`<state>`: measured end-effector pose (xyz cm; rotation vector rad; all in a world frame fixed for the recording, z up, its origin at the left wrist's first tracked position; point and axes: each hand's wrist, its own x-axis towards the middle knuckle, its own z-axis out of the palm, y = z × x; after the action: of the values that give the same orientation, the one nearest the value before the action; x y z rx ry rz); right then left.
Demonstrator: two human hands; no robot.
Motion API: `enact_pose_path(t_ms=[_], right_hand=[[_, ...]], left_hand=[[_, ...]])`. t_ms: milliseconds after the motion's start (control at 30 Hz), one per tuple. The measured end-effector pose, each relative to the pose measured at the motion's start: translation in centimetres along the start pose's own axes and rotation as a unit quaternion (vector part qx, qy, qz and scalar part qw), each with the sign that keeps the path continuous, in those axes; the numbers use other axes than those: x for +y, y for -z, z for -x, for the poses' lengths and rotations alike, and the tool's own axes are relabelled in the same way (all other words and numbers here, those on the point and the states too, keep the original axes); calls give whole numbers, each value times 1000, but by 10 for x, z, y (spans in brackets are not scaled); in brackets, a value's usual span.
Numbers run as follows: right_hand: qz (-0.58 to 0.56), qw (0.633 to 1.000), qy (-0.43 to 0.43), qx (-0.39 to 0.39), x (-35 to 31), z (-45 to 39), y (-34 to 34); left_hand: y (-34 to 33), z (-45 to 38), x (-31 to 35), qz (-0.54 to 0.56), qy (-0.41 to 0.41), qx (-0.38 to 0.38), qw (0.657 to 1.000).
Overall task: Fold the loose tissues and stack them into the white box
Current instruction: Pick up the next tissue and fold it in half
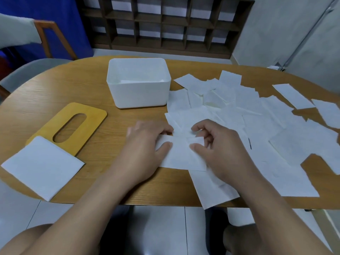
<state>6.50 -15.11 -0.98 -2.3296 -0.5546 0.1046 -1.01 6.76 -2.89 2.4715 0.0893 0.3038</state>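
Left hand (147,142) and right hand (219,144): each grip pinches one tissue (179,155) on oval wood-grain table (88,83). White box (138,82) behind; dark lattice shelf (165,21) at wall.

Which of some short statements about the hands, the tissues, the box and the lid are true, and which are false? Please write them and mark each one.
1. Both hands hold the same tissue. True: the left hand and the right hand pinch one tissue near the table's front edge.
2. The white box is closed with its lid. False: it is open; the wooden lid lies flat on the table, left of it.
3. The loose tissues lie mostly right of the box. True.
4. A tissue lies inside the lid's slot. False: a single tissue overlaps the lid's near corner only.
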Motion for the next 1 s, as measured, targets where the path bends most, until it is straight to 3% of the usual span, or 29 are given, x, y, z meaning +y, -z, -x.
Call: enact_pose_path(t_ms=[167,400,600,833,1000], right_hand=[[80,995,32,43,7,2,0],[17,997,64,43,-18,2,-21],[6,992,127,22,-72,3,-80],[5,987,158,-19,-129,12,-141],[94,981,171,2,-159,17,-171]], left_hand=[[-8,-6,2,-23,4,26,999],[6,3,2,26,9,86,996],[37,26,-19,40,25,151,987],[84,60,-61,22,84,218,972],[100,81,-96,-23,181,242,953]])
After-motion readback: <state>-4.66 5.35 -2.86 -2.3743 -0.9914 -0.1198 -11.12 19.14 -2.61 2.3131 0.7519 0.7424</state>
